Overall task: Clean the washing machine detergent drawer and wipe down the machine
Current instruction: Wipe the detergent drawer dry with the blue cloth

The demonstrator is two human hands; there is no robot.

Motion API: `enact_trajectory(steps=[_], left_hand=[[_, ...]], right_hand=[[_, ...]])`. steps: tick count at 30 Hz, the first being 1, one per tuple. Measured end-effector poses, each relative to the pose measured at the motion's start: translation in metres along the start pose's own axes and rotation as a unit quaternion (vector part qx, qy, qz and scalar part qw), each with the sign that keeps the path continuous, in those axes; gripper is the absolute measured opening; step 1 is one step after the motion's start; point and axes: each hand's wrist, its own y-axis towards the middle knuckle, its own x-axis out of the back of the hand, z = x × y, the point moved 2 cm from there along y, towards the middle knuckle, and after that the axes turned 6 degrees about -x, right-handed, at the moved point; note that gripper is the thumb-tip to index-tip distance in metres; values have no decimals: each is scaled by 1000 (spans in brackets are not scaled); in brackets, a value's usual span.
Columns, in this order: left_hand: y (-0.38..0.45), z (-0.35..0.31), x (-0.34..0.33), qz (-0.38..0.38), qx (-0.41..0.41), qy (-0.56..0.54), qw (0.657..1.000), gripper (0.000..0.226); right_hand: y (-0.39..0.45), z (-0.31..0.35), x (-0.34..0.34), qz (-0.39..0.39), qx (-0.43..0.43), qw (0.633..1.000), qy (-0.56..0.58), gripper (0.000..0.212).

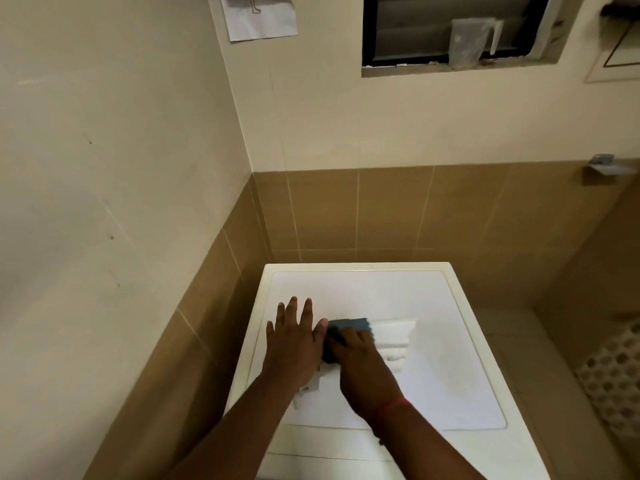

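A white washing machine [450, 341] stands in the tiled corner, seen from above. On its top lies the white detergent drawer [394, 336], partly hidden by my hands. My left hand [294, 341] lies flat with straight fingers on the drawer's left end. My right hand [360, 368] grips a blue sponge [349, 325] and presses it on the drawer. A red thread circles my right wrist.
Beige and brown tiled walls close in at the left and behind the machine. A window [450, 29] with a plastic jug [471, 38] on its sill sits high up. A white perforated basket [616, 382] stands at the right on the floor.
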Motion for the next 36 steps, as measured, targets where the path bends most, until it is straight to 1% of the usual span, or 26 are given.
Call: enact_trajectory(steps=[1, 2, 4, 6, 7, 9, 11, 14, 15, 16, 17, 18, 19, 21, 22, 23, 25, 27, 29, 30, 31, 33, 34, 36], left_hand=[[0, 0, 0, 1, -2, -7, 1000, 80], [0, 1, 0, 1, -5, -16, 1000, 78], [0, 3, -2, -4, -12, -28, 1000, 71], [1, 4, -3, -9, -18, -34, 999, 70], [1, 5, -3, -10, -20, -39, 999, 73], [1, 6, -2, -11, -20, -63, 998, 72], [1, 7, -2, -11, -19, -119, 993, 64], [-1, 11, 2, -18, -19, -222, 975, 57], [-2, 12, 3, -21, -18, -254, 967, 57], [-3, 12, 5, -26, -19, -281, 959, 56], [-3, 13, 5, -29, -21, -301, 953, 56], [-3, 13, 5, -29, -24, -315, 948, 56], [-4, 13, 5, -29, -28, -325, 945, 55], [-5, 11, 2, -29, -40, -340, 939, 54], [-5, 11, 1, -28, -39, -354, 934, 54], [-6, 12, 0, -28, -32, -370, 928, 54], [-5, 15, -1, -29, -10, -394, 919, 56], [-6, 16, -2, -36, 3, -394, 918, 58], [-8, 15, -2, -41, 12, -408, 912, 58], [-9, 14, -2, -41, 18, -417, 908, 58], [-9, 14, -2, -40, 24, -421, 906, 60], [-6, 15, -2, -39, 31, -409, 911, 67], [-5, 16, -3, -39, 32, -395, 917, 69], [-5, 17, -4, -39, 37, -373, 926, 72]], right_hand=[[2, 0, 0, 18, 6, 1000, 6, 60], [2, -6, 2, 29, -8, 999, 11, 60], [-3, -31, 8, 32, -86, 996, 12, 58], [-10, -54, 14, -27, -170, 985, -16, 59], [-12, -55, 14, -58, -194, 979, -34, 60], [-9, -42, 4, -87, -204, 973, -60, 60], [-3, -21, -8, -88, -174, 979, -55, 59], [5, 15, -25, -58, -92, 994, 13, 55], [6, 26, -27, -41, -76, 994, 68, 52], [8, 35, -28, -30, -80, 985, 148, 49], [11, 43, -26, -26, -109, 967, 230, 47], [15, 47, -23, -41, -152, 944, 290, 45], [21, 49, -20, -75, -198, 920, 330, 41], [32, 47, -14, -139, -274, 891, 335, 33], [37, 48, -12, -138, -288, 889, 328, 29], [43, 51, -10, -109, -283, 895, 327, 27], [48, 58, -8, -19, -247, 906, 343, 25], [41, 58, -2, 42, -212, 912, 350, 32], [26, 48, 4, 75, -195, 917, 339, 42], [17, 41, 5, 79, -183, 925, 323, 45], [9, 35, 8, 67, -165, 940, 291, 47], [-3, 13, 14, -2, -120, 979, 162, 48], [-9, -3, 16, -32, -114, 987, 105, 49], [-21, -36, 17, -72, -136, 988, 7, 58]])
